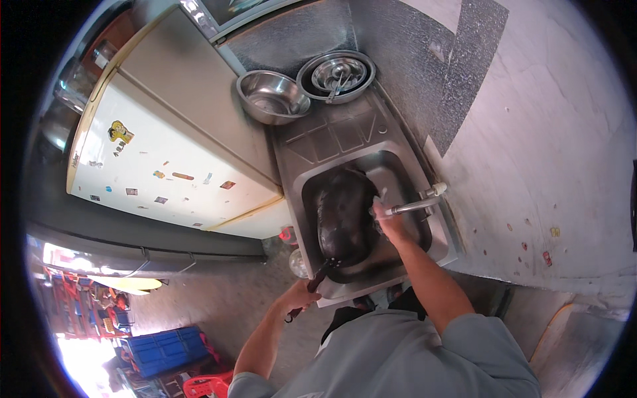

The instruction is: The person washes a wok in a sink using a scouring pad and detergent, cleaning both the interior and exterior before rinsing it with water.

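A dark wok [342, 215] rests tilted in the steel sink [413, 159], filling the left part of the basin. Its dark handle [323, 270] sticks out over the near left rim, and my left hand [300, 296] is closed around it. Under the spout of the tap [417, 204], on the right of the basin, is my right hand [389, 220], beside the wok's right edge. The fingers there look curled, with a pale patch at their tips. Whatever lies in them is too small and blurred to make out.
A steel basin [272, 96] and nested bowls [337, 76] with utensils stand on the far drainboard [332, 129]. On the left rises a white fridge [166, 152] with stickers; the wall [531, 146] bounds the right side. A blue box [166, 350] sits at lower left.
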The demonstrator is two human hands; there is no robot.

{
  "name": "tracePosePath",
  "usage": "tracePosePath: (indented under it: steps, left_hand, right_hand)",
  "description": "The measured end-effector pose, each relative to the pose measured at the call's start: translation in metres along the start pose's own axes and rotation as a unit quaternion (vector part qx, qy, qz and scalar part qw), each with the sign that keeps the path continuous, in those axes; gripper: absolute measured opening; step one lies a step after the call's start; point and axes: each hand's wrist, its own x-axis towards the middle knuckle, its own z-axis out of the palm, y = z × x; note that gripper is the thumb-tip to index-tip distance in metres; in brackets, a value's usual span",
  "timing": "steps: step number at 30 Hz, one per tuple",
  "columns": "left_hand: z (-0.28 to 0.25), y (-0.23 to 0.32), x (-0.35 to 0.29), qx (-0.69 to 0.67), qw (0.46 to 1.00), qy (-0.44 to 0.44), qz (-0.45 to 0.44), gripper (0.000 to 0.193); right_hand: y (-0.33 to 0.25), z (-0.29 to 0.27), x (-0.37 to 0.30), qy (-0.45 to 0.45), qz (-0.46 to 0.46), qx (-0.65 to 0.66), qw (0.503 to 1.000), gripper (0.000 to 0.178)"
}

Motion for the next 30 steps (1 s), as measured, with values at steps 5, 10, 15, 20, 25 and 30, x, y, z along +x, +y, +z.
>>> tracePosePath:
  steps: [5, 10, 15, 20, 25, 30]
  left_hand:
    - [-0.001, -0.007, 0.003, -0.062, 0.998, -0.029, 0.008, 0.02]
    - [-0.005, -0.011, 0.009, -0.054, 0.998, -0.037, 0.017, 0.021]
    - [-0.008, -0.015, 0.003, -0.094, 0.995, -0.04, 0.008, 0.022]
    - [-0.008, -0.003, 0.001, -0.083, 0.995, -0.054, 0.013, 0.024]
    - [-0.009, -0.02, 0.004, -0.106, 0.993, -0.047, -0.001, 0.026]
    - [-0.005, -0.013, 0.005, -0.053, 0.998, -0.034, 0.004, 0.026]
  right_hand:
    - [0.032, -0.006, 0.012, 0.057, -0.172, -0.158, 0.971, 0.024]
    - [0.021, -0.004, 0.02, 0.111, -0.087, -0.026, 0.99, 0.023]
    - [-0.026, -0.016, 0.013, -0.106, 0.207, 0.277, 0.932, 0.022]
    - [-0.026, -0.01, 0.01, -0.061, 0.135, 0.195, 0.97, 0.021]
    - [-0.05, -0.014, -0.014, -0.086, 0.165, 0.176, 0.967, 0.026]
    - [-0.018, -0.025, -0.039, -0.061, 0.146, 0.199, 0.967, 0.024]
